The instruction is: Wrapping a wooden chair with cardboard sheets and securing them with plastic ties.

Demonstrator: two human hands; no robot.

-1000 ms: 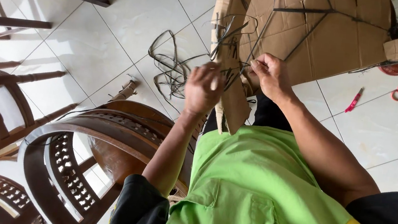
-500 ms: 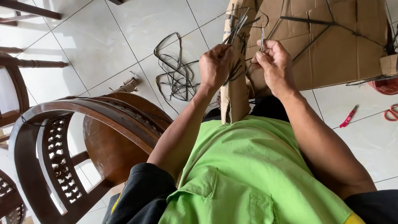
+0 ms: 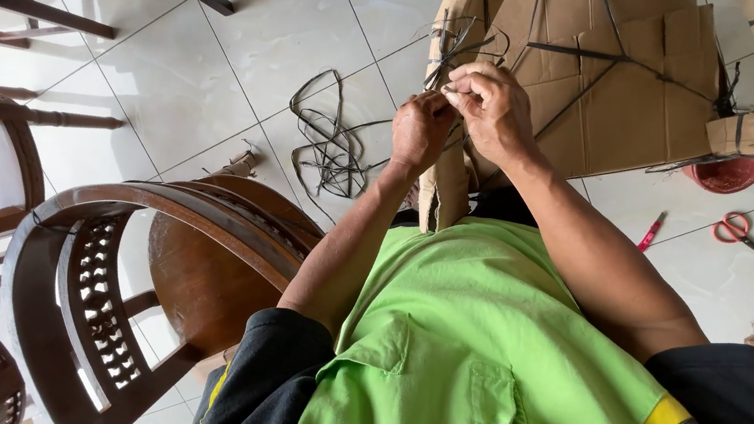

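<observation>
A green shirt with dark sleeves fills the bottom of the frame and hides the lap and whatever lies beneath. Just above centre, the left hand and right hand meet, fingers pinched narrow on a dark strap at the edge of a cardboard-wrapped bundle; the exact grip is hidden behind the knuckles. The bundle is cut off at the top edge. Left of the hands, loose strapping lies tangled on the white tiles. At right, red scissors lie beyond a small red cutter. A wooden chair sits at lower left.
</observation>
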